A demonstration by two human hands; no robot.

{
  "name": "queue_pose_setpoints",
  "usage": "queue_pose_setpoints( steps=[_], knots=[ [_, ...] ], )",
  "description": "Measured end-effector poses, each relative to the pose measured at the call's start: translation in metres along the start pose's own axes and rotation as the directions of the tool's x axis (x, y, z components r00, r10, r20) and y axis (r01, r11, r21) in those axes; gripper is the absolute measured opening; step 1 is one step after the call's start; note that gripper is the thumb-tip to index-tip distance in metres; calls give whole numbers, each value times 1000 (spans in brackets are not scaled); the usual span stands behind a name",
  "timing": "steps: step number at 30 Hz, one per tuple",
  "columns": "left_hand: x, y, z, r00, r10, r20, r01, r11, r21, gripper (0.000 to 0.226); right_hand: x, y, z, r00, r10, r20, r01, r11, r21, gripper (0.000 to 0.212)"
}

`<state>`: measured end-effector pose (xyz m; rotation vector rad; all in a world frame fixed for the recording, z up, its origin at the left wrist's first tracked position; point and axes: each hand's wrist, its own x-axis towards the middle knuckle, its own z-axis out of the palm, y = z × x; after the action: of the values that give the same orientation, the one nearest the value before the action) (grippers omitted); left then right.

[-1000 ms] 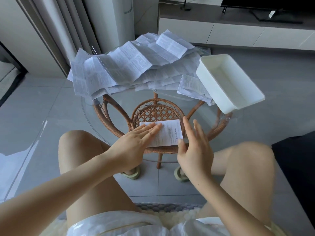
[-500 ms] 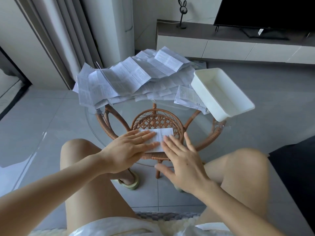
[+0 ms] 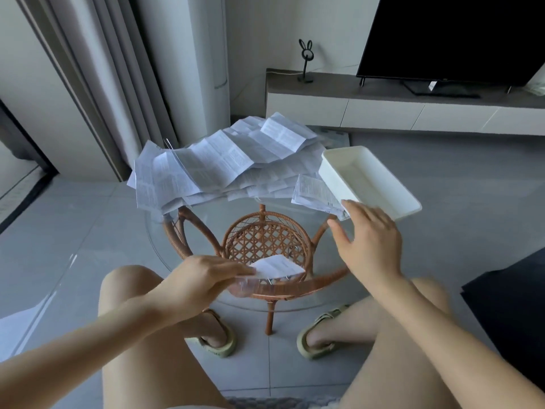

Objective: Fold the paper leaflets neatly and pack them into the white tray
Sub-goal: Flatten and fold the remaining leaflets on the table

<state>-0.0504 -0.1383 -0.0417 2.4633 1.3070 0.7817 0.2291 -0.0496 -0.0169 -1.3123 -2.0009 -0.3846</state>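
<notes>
As the fingers [image 3: 241,270] of my left hand [image 3: 203,278] lie close together and nearly straight over the left end of the folded leaflet [image 3: 278,265], with the thumb hidden beneath, I read this as a light pinch, though blur keeps me from being sure. The leaflet sits at the near edge of the glass table [image 3: 212,219], its long axis running left to right and its free end pointing right.

My right hand [image 3: 371,243] holds nothing. Its fingers are spread and loosely bent, and the fingertips reach the near left corner of the white tray [image 3: 371,175]. I cannot tell whether they touch the rim or hover just short of it.

The tray lies far and to the right of the leaflet, well apart from it, at the far right of the table. Its long axis runs from far left to near right, so its open mouth faces my right hand, which is much the nearer of the two. I see nothing inside it. I judge that the leaflet has to travel right and away from me, either carried by the left hand or passed across while the right steadies or draws the tray closer.

Beyond, the pile of open leaflets [image 3: 218,166] covers the far left of the table, one sheet tucked against the tray's left side.
</notes>
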Motion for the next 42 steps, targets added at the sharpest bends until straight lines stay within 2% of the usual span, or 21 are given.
queue_pose_setpoints(
  steps=[1, 2, 4, 6, 7, 10, 12, 13, 16, 19, 22, 26, 29, 33, 35, 37, 39, 41, 42],
  knots=[
    [17, 10, -12, 990, -136, -48, 132, 988, -76, 38, 14, 9, 3, 995, 81, 59, -76, 994, -73, 34],
    [36, 19, -22, 960, -266, -90, 248, 952, -178, 28, 23, 16, 6, 973, 165, 158, -146, 981, -124, 38],
    [84, 30, -35, 872, -467, -149, 404, 857, -321, 10, 37, 26, 14, 884, 294, 363, -232, 951, -204, 42],
    [133, 33, -38, 790, -601, -125, 525, 767, -368, 9, 46, 33, 20, 824, 347, 448, -269, 935, -230, 35],
    [152, 31, -36, 752, -656, -62, 591, 713, -378, 13, 49, 34, 22, 797, 362, 484, -287, 932, -223, 31],
    [201, 16, -18, 635, -751, 180, 754, 551, -359, 15, 54, 39, 27, 753, 380, 538, -336, 924, -183, 17],
    [224, 4, -2, 563, -777, 283, 817, 470, -334, 15, 56, 43, 26, 751, 396, 529, -378, 914, -148, 28],
    [232, -1, 5, 536, -785, 311, 833, 433, -345, 12, 56, 45, 26, 755, 397, 522, -386, 913, -134, 34],
    [252, -12, 21, 457, -812, 362, 853, 285, -437, 21, 58, 52, 24, 786, 378, 490, -393, 916, -76, 38],
    [263, -22, 32, 418, -831, 367, 862, 234, -450, 20, 59, 53, 23, 794, 352, 496, -389, 921, -30, 37],
    [267, -28, 40, 432, -852, 296, 873, 311, -376, 26, 61, 54, 21, 796, 341, 499, -392, 920, -4, 37],
    [265, -26, 48, 446, -877, 176, 891, 417, -182, 30, 69, 59, 17, 811, 369, 454, -415, 910, 2, 38],
    [263, -28, 54, 463, -877, 127, 885, 450, -119, 31, 68, 48, 17, 827, 286, 484, -350, 936, 46, 41],
    [262, -31, 55, 483, -867, 122, 873, 465, -150, 29, 54, 28, 27, 798, 187, 573, -217, 976, -17, 43],
    [259, -33, 53, 505, -857, 105, 859, 487, -156, 31, 49, 26, 31, 786, 176, 593, -180, 982, -53, 35],
    [250, -36, 47, 583, -812, 15, 810, 580, -88, 31, 49, 25, 32, 780, 167, 603, -162, 985, -63, 23],
    [237, -40, 39, 706, -695, -137, 707, 701, 90, 25, 52, 25, 28, 785, 155, 600, -126, 988, -90, 23],
    [222, -47, 25, 812, -521, -262, 584, 730, 355, 10, 60, 23, 24, 796, 130, 592, -61, 989, -136, 32],
    [217, -54, 18, 850, -446, -280, 527, 709, 469, 12, 65, 22, 22, 808, 124, 576, -39, 987, -158, 35]
  ],
)
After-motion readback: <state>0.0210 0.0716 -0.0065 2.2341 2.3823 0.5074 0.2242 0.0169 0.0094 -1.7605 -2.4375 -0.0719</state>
